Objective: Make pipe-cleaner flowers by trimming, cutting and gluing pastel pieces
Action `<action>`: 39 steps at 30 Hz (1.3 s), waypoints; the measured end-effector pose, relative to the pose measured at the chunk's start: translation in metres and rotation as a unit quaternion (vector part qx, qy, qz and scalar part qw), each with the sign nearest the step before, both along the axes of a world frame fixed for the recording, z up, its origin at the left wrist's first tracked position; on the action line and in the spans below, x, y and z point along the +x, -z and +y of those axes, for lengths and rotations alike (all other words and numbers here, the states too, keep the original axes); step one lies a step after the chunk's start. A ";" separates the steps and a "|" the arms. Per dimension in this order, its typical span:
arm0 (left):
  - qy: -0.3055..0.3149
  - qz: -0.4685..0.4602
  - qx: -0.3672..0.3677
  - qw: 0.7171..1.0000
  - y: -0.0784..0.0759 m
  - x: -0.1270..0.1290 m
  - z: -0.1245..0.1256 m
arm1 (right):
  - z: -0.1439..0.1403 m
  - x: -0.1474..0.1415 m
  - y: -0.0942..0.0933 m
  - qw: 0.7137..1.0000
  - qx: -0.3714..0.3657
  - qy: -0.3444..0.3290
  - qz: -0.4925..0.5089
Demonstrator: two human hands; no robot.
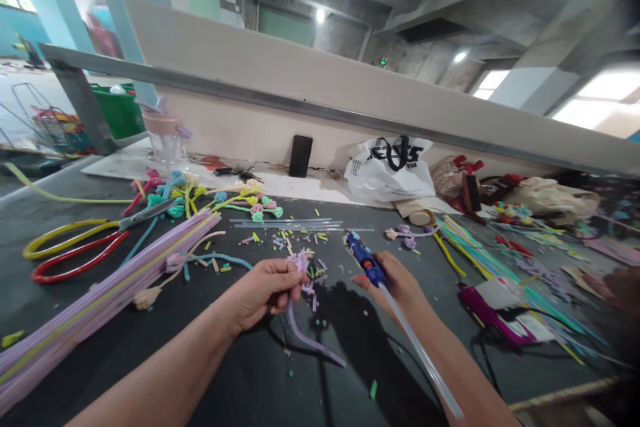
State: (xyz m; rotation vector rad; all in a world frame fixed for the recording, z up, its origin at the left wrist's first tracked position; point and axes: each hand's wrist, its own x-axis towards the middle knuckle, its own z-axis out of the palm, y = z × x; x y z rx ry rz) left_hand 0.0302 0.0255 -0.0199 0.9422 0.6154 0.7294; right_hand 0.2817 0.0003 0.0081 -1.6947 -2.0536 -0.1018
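On the far left of the dark table [60, 320] lie scissors [80, 243] with yellow and red handles. Beside them a long bundle of purple strips [100, 293] runs from the near left corner up toward the middle. Behind it sits a bunch of little coloured flowers [215, 200] on stems.

Your left hand [265, 290] is closed around a purple flower [301, 261]. The flower head sticks up past your fingertips. Its long purple stem hangs down from your hand and curls along the table toward you and to the right.

Small cut bits of many colours lie on the table around the flower. A few clear glue sticks [290, 221] lie flat behind them, running left to right.

Your right hand [395, 283] is closed around a blue glue gun [364, 257]. The gun's tip points up and to the left, away from you, and it sits just to the right of the flower head, near it but not touching. A clear glue stick sticks out the back of the gun, and it runs long and straight toward you, down to the right.

Further right lie a white bag [390, 170], a roll of tape [423, 217] and more coloured strips [480, 260].
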 end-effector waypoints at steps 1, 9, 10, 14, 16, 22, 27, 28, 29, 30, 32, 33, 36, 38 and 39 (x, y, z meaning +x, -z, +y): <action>0.004 -0.001 -0.003 1.000 0.000 0.000 0.000 | 0.008 0.011 0.005 0.999 -0.028 0.009 -0.035; -0.007 0.001 -0.020 1.000 0.001 -0.001 0.001 | 0.028 0.043 0.034 0.984 -0.134 0.026 -0.112; -0.013 -0.005 -0.022 1.000 0.001 -0.001 0.001 | 0.028 0.042 0.035 0.983 -0.142 0.029 -0.111; -0.019 -0.033 -0.023 0.999 0.002 -0.003 0.004 | 0.031 0.043 0.034 0.979 -0.171 0.038 -0.105; -0.010 -0.043 -0.022 0.999 0.003 -0.006 0.004 | 0.030 0.046 0.028 0.976 -0.186 0.040 -0.105; 0.010 -0.028 -0.021 0.999 0.003 -0.008 0.003 | 0.012 0.015 -0.007 0.978 -0.169 0.046 -0.113; 0.022 -0.007 -0.012 1.000 0.000 -0.006 0.001 | 0.012 -0.047 -0.006 0.975 -0.158 -0.107 -0.115; 0.023 -0.004 -0.010 1.000 0.000 -0.006 0.001 | 0.014 -0.055 -0.002 0.973 -0.164 -0.109 -0.119; 0.023 -0.002 -0.008 1.000 0.000 -0.006 0.001 | 0.017 -0.060 0.002 0.972 -0.169 -0.110 -0.123; 0.025 -0.001 -0.007 1.000 0.001 -0.006 0.002 | 0.020 -0.064 0.006 0.970 -0.174 -0.110 -0.127; 0.027 0.002 -0.007 1.000 0.002 -0.005 0.002 | 0.024 -0.067 0.011 0.969 -0.182 -0.109 -0.128; 0.028 0.004 -0.009 1.000 0.002 -0.005 0.002 | 0.025 -0.068 0.011 0.968 -0.187 -0.110 -0.128; 0.031 0.010 -0.014 0.999 0.003 -0.003 0.001 | 0.028 -0.068 0.010 0.965 -0.203 -0.115 -0.116; 0.036 0.011 -0.012 0.999 0.003 -0.001 0.001 | 0.030 -0.068 0.008 0.966 -0.210 -0.120 -0.091; 0.037 0.012 -0.009 0.999 0.003 -0.001 0.000 | 0.032 -0.069 0.008 0.967 -0.212 -0.125 -0.072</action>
